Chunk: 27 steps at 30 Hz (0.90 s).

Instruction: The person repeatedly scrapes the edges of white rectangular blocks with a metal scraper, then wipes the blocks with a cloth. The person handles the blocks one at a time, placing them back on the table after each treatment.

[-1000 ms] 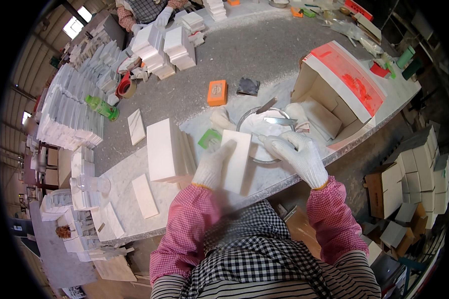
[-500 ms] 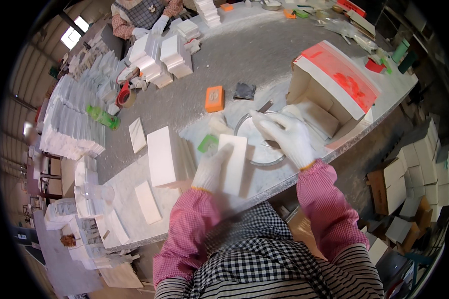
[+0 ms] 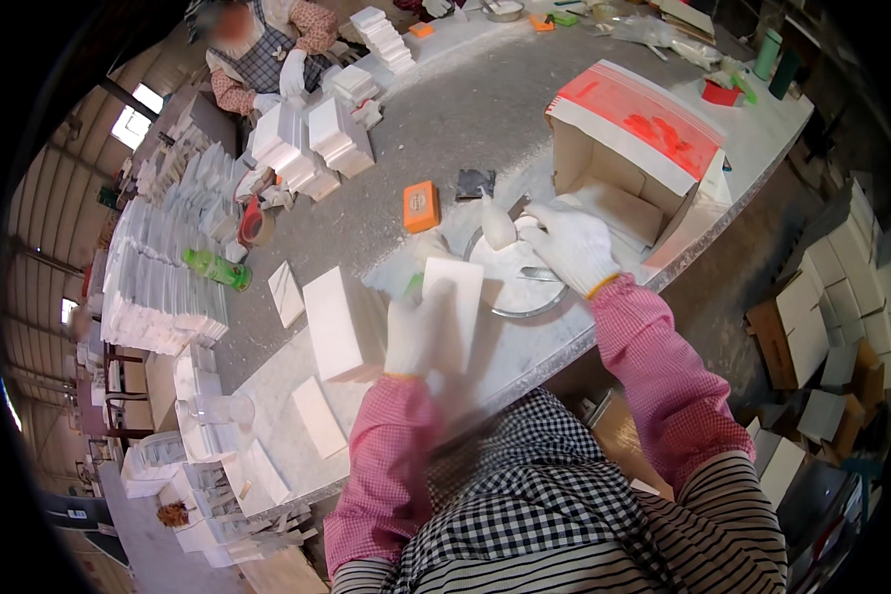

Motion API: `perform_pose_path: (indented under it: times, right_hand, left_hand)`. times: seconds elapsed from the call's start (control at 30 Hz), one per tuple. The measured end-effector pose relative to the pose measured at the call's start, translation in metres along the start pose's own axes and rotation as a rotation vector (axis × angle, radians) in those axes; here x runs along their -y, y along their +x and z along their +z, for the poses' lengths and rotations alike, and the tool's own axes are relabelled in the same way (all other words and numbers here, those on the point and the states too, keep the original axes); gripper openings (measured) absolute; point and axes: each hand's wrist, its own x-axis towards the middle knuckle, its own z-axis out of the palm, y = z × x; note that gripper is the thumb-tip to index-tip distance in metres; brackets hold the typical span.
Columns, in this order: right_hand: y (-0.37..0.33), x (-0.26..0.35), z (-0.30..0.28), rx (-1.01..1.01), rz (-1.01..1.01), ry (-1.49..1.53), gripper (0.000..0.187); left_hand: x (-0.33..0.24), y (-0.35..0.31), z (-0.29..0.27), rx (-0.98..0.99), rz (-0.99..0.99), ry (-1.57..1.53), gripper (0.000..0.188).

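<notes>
At the far left rise tall stacks of white slabs, with a green bottle lying against their right side. Below it stands a clear jar, and a roll of tape lies farther back. Behind that, at the far edge of the counter, a co-worker in a checked apron has white-gloved hands near more stacked tiles. Nearer, a loose white tile lies flat, just in front of a thick upright block of tiles.

Just right of this block, the left hand, in a white glove, grasps a white tile by its left edge, its thumb across the broad face. The tile is held over the counter, just left of a round bowl of white powder. Beyond it lie an orange box and a dark square pad.

A white pouch is over the bowl's far side. Close beside it are the bent fingers of the gloved right hand; whether they grip the pouch, I cannot tell. A metal blade lies below that hand, across the bowl. Farther right, an open cardboard box rests on its side.
</notes>
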Motion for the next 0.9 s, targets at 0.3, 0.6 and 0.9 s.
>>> perform_pose_path:
  times: [0.3,0.6,0.9]
  right_hand:
    - [-0.06,-0.006,-0.002,0.06,0.056,-0.395,0.029]
    - [-0.07,-0.026,0.017,0.031,-0.038,-0.356,0.019]
    - [-0.075,-0.019,0.009,-0.096,-0.035,-0.388,0.016]
  left_hand:
    - [-0.043,-0.012,0.029,-0.396,1.009,1.077,0.029]
    - [-0.012,-0.028,0.01,-0.53,1.189,0.926,0.025]
    - [0.003,-0.048,0.01,-0.52,1.092,0.747,0.023]
